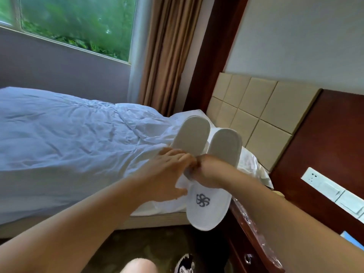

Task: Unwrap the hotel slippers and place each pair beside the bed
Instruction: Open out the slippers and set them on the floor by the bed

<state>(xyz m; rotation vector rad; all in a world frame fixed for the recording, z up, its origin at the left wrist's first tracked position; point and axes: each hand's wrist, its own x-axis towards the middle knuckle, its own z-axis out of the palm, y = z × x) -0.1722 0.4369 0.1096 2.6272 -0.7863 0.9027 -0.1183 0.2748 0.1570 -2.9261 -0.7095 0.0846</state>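
A left hand (167,172) and right hand (206,170) grip a pair of white hotel slippers (216,213) at the middle, above the edge of a rumpled white bed (59,138). A dark swirl logo (202,200) marks the nearer toe.

Window (74,22) noted upper left, green foliage seen through the glass. A white sheer curtain (137,46) is hung just beside a brown curtain (169,52). Dark wood wall panel (222,46) recorded right of these. Beige padded panel (254,115) is set against the wall. White switch plate (332,191) is mounted on red-brown wood. Nightstand (252,233) observed lower right, its top covered by clear film. Patterned carpet (147,247) recorded below.
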